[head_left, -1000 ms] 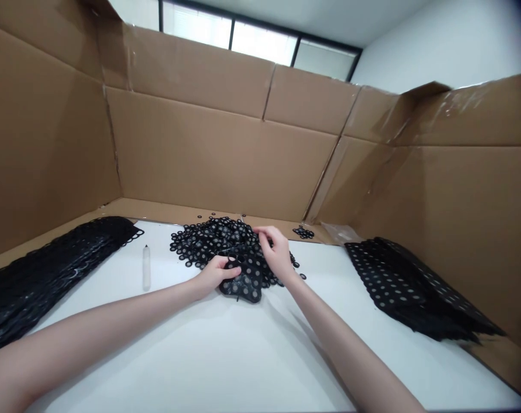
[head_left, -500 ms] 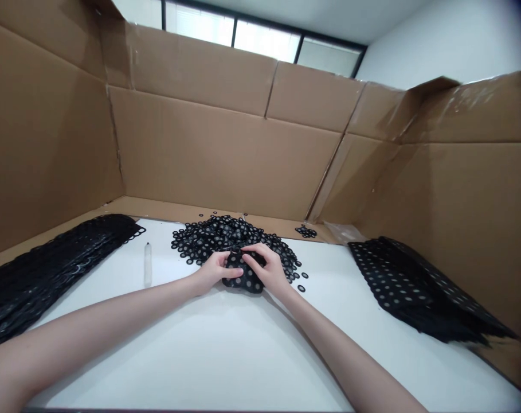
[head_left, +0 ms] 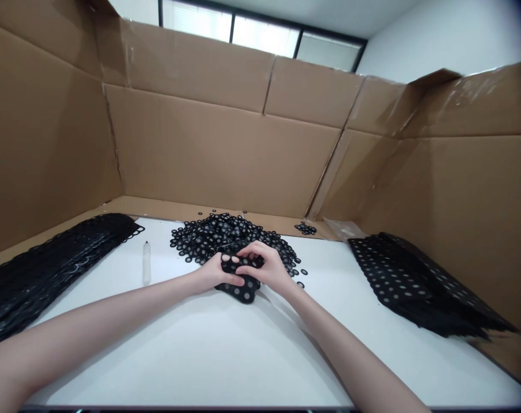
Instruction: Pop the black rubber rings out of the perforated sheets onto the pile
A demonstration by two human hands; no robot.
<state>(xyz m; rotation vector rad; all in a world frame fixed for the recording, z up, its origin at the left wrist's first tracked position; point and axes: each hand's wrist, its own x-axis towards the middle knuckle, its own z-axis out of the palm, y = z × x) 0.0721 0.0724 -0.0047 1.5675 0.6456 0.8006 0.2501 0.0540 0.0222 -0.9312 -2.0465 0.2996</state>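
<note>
Between my hands is a black sheet (head_left: 243,293) with rows of pale round spots, bent over and hanging toward me just above the white table. My left hand (head_left: 215,272) pinches its left side, the thumb lying across the front. With thumb and fingers, my right hand (head_left: 262,265) grips its upper right part. Pale fingertips show at the sheet's upper left, apparently through holes in it. Right behind my hands spreads a heap of small black rings or discs with pale centres (head_left: 226,229). Fingers partly hide the sheet's top edge.
A stack of black perforated sheets (head_left: 66,261) lies at the left, and spotted black sheets (head_left: 398,281) lie at the right. A clear pen-like tube (head_left: 147,264) stands out on the white table (head_left: 191,355). Cardboard walls (head_left: 226,155) enclose the far side and both flanks. A small ring cluster (head_left: 305,228) sits at the back.
The sheet between my hands has tilted and shifted slightly left and down, so more of its lower part shows. Both hands keep their hold, and the view has shifted a little.
</note>
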